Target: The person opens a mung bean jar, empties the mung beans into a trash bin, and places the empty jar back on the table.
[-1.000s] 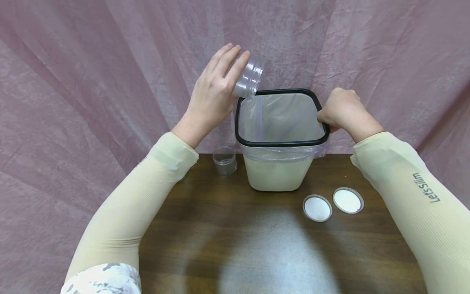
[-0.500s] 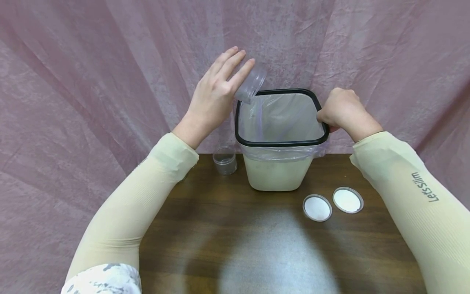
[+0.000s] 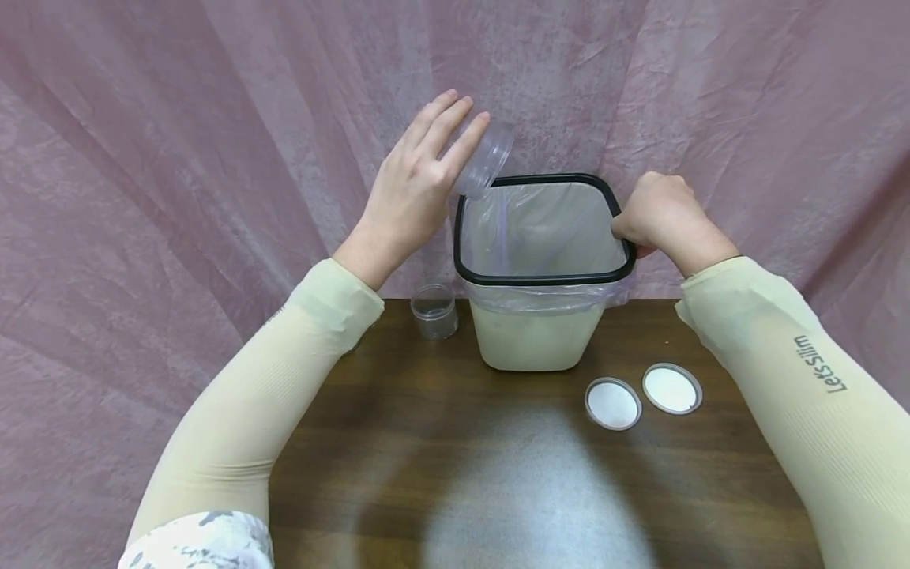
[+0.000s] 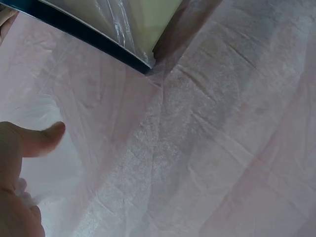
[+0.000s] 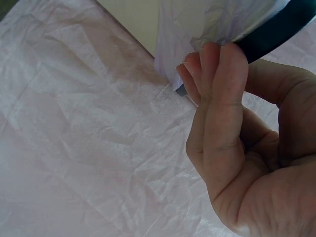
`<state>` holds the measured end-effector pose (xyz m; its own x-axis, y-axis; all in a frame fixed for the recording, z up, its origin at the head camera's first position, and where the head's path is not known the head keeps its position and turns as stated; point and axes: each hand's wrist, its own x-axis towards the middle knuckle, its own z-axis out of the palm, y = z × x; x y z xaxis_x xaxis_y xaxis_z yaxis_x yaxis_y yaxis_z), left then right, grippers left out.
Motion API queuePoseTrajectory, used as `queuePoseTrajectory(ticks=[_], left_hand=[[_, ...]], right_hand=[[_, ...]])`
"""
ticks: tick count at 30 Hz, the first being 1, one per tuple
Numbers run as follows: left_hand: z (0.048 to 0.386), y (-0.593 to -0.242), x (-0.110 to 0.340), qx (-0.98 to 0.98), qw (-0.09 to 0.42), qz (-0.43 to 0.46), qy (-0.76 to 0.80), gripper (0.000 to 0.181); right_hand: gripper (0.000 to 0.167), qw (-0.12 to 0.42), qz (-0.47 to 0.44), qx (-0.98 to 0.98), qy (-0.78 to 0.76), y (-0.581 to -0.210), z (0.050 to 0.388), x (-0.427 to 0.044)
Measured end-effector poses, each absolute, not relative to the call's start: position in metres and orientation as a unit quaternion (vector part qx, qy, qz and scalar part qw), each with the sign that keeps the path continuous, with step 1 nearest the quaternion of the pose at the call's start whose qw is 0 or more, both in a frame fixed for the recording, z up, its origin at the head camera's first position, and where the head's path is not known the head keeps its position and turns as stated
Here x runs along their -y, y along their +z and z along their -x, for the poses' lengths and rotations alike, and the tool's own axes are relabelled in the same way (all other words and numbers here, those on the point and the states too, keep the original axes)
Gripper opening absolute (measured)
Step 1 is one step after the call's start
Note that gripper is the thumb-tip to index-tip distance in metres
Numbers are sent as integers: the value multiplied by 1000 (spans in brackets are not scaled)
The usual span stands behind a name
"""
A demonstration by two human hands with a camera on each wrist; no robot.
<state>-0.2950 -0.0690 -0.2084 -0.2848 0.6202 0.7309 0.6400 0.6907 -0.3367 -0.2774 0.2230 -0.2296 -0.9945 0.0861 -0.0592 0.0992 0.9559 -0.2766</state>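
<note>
My left hand [image 3: 415, 178] grips a clear plastic jar [image 3: 490, 158], tilted with its mouth toward the bin at the bin's left rear corner. In the left wrist view the thumb [image 4: 44, 139] lies across the see-through jar [image 4: 49, 170]; nothing shows inside it. My right hand [image 3: 664, 213] pinches the black rim [image 3: 543, 280] of the cream trash bin [image 3: 533, 336] on its right side. In the right wrist view its fingers [image 5: 224, 98] press the liner and rim from outside. A thin, clear purplish bag [image 3: 547, 299] lines the bin and folds over its edge.
A second clear jar [image 3: 434, 314] stands on the brown wooden table [image 3: 483, 466], left of the bin. Two round lids [image 3: 614, 404] with white insides lie to the bin's right front. A pink curtain [image 3: 284, 95] hangs close behind.
The jar in my left hand has tipped further toward the bin, and that hand has dropped slightly. My right hand keeps its hold on the rim.
</note>
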Motion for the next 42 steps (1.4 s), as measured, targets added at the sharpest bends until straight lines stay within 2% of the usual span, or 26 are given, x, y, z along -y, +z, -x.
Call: queuePoseTrajectory(ticks=[8,15,21,25,31,36,42], left_hand=[[294,-210,67,778,479,404,38,49],[293,-211,70,824,409,389,-44,66],[294,-215,71,804,442,398,-16,57],[293,-215,71,815,423,393,-41,65],[289,-215,72,856,358,351,-124,83],[287,-213,75,881,272,249,-296,88],[279,-210,84,826,142,144,-526,68]], right_hand=[[35,28,-53,-988,-145,-228,278,-222],[33,34,-55,-987,-147,-228,277,-222],[33,28,-55,-989,-138,-227,277,-222],[34,27,-55,-989,-137,-228,276,-223],[32,27,-51,-989,-139,-228,277,-224],[34,28,-52,-988,-144,-228,277,-224],[33,23,-48,-989,-141,-229,278,-224]])
